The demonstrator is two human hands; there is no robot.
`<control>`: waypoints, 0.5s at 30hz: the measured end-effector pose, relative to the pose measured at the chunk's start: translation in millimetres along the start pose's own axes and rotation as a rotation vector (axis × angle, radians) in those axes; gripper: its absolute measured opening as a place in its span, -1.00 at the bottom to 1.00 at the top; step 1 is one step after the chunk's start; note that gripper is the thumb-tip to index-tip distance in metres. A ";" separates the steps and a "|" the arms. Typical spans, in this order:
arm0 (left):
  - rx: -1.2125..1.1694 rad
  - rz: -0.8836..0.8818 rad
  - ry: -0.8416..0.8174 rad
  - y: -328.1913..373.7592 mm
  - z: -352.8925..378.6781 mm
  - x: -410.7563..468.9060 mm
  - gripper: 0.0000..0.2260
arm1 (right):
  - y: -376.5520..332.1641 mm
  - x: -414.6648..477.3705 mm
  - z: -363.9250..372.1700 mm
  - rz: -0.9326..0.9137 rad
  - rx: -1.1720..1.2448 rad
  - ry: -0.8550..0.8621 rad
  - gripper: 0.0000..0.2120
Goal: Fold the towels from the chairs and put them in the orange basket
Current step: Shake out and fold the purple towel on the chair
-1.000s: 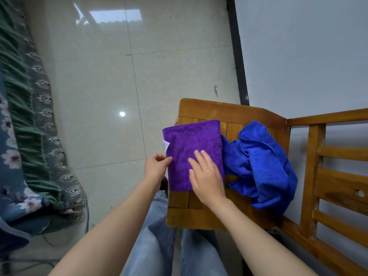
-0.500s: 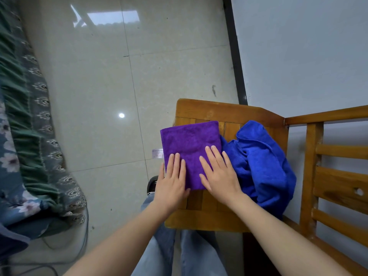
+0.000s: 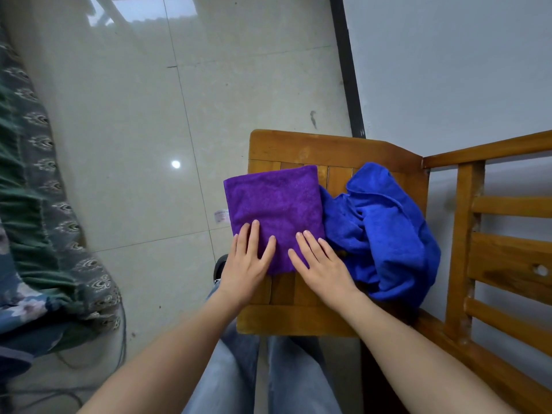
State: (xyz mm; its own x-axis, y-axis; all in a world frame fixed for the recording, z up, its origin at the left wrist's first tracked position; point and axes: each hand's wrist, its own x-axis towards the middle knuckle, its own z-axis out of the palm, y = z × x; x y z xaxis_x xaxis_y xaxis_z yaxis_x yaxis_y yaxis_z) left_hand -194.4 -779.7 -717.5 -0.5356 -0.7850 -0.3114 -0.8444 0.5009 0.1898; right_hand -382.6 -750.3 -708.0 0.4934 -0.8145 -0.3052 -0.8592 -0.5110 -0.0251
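Both hands are laid flat with fingers spread on the near edge of the purple towel point(image 3: 274, 204), the left hand point(image 3: 249, 264) at its near left corner and the right hand point(image 3: 321, 264) at its near right, so the fold is pressed smooth and square. It is set on the left of the wooden chair seat point(image 3: 298, 146), slightly overhanging. Touching it on the right, the blue towel point(image 3: 385, 234) is seen crumpled, judged next for folding. No orange basket is seen.
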 end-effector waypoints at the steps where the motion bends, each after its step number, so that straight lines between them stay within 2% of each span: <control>1: -0.002 0.008 -0.004 -1.7 -1.9 1.1 -0.22 | 0.4 0.7 -0.4 -0.004 -0.011 0.012 -0.36; 4: -0.051 0.059 0.044 -10.3 -11.6 0.8 -0.27 | 0.7 2.3 -3.9 0.003 -0.029 0.052 -0.27; 7: -0.131 0.182 0.107 -26.3 -31.1 -4.1 -0.29 | 0.5 3.5 -13.6 0.024 -0.047 0.100 -0.21; 10: -0.137 0.242 0.182 -34.6 -54.3 -13.1 -0.29 | 0.7 8.2 -30.5 0.012 -0.027 0.174 -0.31; 15: -0.146 0.131 0.289 -37.0 -92.7 -33.5 -0.34 | 2.7 29.3 -80.5 -0.067 0.044 0.397 -0.62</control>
State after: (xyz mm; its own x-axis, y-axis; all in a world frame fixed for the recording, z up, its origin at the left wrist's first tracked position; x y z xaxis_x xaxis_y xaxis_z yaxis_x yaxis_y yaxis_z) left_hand -145.9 -805.8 -627.9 -0.6015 -0.7989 -0.0028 -0.7494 0.5630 0.3485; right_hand -359.5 -797.7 -640.4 0.5552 -0.8269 0.0894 -0.8240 -0.5615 -0.0760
